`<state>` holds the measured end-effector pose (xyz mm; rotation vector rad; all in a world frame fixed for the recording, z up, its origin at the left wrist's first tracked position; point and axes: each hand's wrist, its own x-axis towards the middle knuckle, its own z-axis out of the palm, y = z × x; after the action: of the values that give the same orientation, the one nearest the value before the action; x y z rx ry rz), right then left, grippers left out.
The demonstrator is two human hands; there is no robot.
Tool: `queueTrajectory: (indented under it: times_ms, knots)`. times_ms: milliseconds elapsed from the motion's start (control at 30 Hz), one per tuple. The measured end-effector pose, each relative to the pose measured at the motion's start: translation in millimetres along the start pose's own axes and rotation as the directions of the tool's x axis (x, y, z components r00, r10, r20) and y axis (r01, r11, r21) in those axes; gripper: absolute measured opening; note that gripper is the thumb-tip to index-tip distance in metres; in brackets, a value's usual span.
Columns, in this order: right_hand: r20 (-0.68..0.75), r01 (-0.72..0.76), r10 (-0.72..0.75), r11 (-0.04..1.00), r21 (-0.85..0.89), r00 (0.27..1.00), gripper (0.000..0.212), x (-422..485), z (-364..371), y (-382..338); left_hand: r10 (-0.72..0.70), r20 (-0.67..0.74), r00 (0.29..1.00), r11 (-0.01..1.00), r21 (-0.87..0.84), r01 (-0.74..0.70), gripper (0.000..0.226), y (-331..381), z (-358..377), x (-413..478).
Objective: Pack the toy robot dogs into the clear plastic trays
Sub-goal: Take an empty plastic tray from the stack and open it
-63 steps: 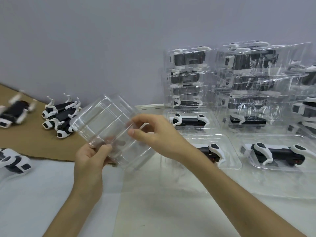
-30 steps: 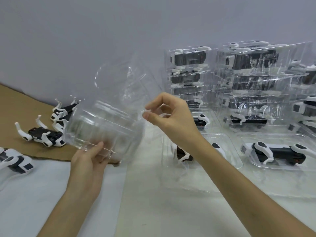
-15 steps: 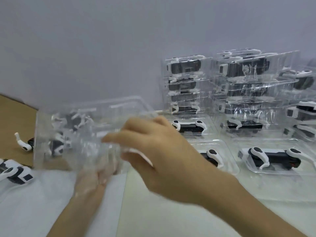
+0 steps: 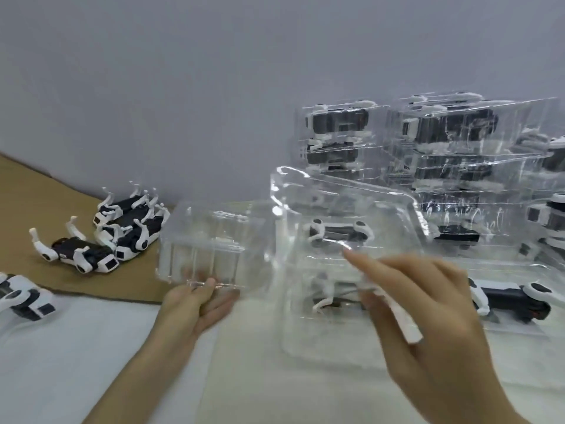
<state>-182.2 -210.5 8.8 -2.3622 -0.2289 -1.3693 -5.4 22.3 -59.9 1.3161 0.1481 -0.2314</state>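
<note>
My left hand (image 4: 195, 304) grips the lower edge of a small stack of empty clear plastic trays (image 4: 211, 243), held up over the table. My right hand (image 4: 428, 304) pinches the rim of a single clear tray (image 4: 345, 206), pulled off to the right and tilted above the table. Loose black-and-white toy robot dogs (image 4: 122, 237) lie in a group on brown cardboard (image 4: 27, 194) at the left, some belly up. Another loose dog (image 4: 21, 296) lies at the far left edge. Packed dogs show through the held tray.
Tall stacks of filled trays (image 4: 443, 142) stand against the grey wall at the back right. More filled trays lie flat in front of them, one dog (image 4: 507, 296) at the right. White cloth (image 4: 76, 347) covers the near table.
The two hands have drawn apart: my right hand has pulled one tray off the stack to the right, while my left keeps the remaining trays. The view shifted slightly.
</note>
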Motion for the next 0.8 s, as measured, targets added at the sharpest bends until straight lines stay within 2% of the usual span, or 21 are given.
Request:
queueTrajectory:
  times_ms: [67,133,267,367,433,533,567,633,733,800]
  knots:
    - [0.049,-0.11,0.116,0.989,-0.101,0.992,0.044,-1.1,-2.7,20.9,-0.051,0.027,0.998,0.998,-0.029,0.052,0.013,3.0,8.3,11.4]
    - [0.075,-0.144,0.16,0.973,-0.178,0.984,0.045,-0.6,-8.0,31.5,-0.064,0.017,0.998,0.998,-0.02,0.065,0.016,11.6,19.2,27.8]
    - [0.074,-0.176,0.192,0.968,-0.179,0.979,0.045,-1.1,-6.4,34.3,-0.089,0.067,0.994,0.996,0.025,0.088,0.017,34.6,47.7,56.9]
    - [0.084,-0.173,0.189,0.97,-0.17,0.978,0.043,-1.9,-5.1,35.5,-0.119,0.048,0.992,0.952,0.29,0.1,0.033,40.9,60.9,83.1]
    - [0.088,-0.17,0.186,0.971,-0.167,0.979,0.043,-1.2,-5.0,35.2,-0.078,-0.027,0.997,0.892,0.445,0.082,0.044,42.2,63.1,98.1]
    - [0.062,-0.173,0.185,0.971,-0.168,0.981,0.044,-1.6,-6.9,38.4,-0.046,-0.07,0.997,0.912,0.404,0.07,0.037,40.9,71.1,109.5]
    - [0.055,-0.165,0.177,0.971,-0.174,0.983,0.045,-1.5,-7.7,39.0,-0.046,-0.035,0.998,0.924,0.379,0.056,0.034,39.9,72.8,111.0]
    - [0.041,-0.148,0.159,0.97,-0.192,0.987,0.046,-1.1,-8.7,39.2,-0.083,0.089,0.993,0.938,0.342,0.048,0.042,39.8,74.1,106.7]
    - [0.024,-0.118,0.126,0.969,-0.217,0.992,0.047,-1.9,-8.3,37.6,-0.142,0.292,0.946,0.969,0.235,0.073,0.052,45.5,73.8,79.3]
    - [0.023,-0.1,0.108,0.972,-0.213,0.994,0.048,-3.7,-7.0,35.2,-0.118,0.366,0.923,0.985,0.161,0.062,0.053,46.0,71.5,51.0]
